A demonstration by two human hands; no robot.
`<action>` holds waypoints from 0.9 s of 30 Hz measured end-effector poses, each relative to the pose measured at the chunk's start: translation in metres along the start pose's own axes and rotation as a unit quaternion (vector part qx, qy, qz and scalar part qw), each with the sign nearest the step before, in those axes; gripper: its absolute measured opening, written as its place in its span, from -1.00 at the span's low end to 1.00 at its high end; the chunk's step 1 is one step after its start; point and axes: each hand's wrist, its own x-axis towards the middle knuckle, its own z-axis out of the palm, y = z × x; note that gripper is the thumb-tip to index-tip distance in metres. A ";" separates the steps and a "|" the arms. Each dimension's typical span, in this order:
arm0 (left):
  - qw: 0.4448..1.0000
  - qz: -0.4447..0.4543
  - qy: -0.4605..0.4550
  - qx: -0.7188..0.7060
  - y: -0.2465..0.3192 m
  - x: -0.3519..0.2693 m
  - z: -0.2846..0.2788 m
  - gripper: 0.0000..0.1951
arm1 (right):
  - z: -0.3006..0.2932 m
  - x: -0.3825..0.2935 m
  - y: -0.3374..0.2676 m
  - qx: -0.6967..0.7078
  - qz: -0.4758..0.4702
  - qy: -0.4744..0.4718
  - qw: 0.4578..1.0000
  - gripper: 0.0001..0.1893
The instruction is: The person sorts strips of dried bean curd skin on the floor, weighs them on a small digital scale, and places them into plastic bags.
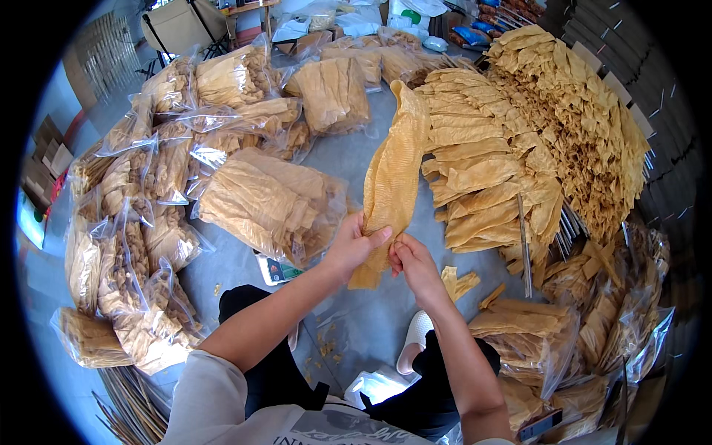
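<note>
A long, yellowish sheet of what looks like dried tofu skin (pixel 396 161) rises upright before me, its surface finely ridged. My left hand (pixel 356 247) grips it near the lower end, thumb across the front. At its lower right edge, my right hand (pixel 411 264) pinches the margin between thumb and fingers. To the left, a filled clear plastic bag of folded sheets (pixel 267 206) rests over a digital scale (pixel 273 271), mostly hidden beneath it. Stacked loose sheets (pixel 473 167) lie to the right of the held one. Broken pieces (pixel 459 282) are on the floor near my right hand.
Filled bags (pixel 125 239) line the left side. A tall heap of sheets (pixel 584 133) stands far right, with thin sticks (pixel 524 245) by it. More bagged sheets (pixel 523 334) lie lower right. Long rods (pixel 130 406) are at lower left, a folding chair (pixel 183 28) behind.
</note>
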 end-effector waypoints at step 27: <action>0.997 0.059 0.048 -0.008 0.006 0.004 0.001 -0.71 | 0.012 0.005 -0.008 -0.049 -0.192 0.187 0.962 -0.88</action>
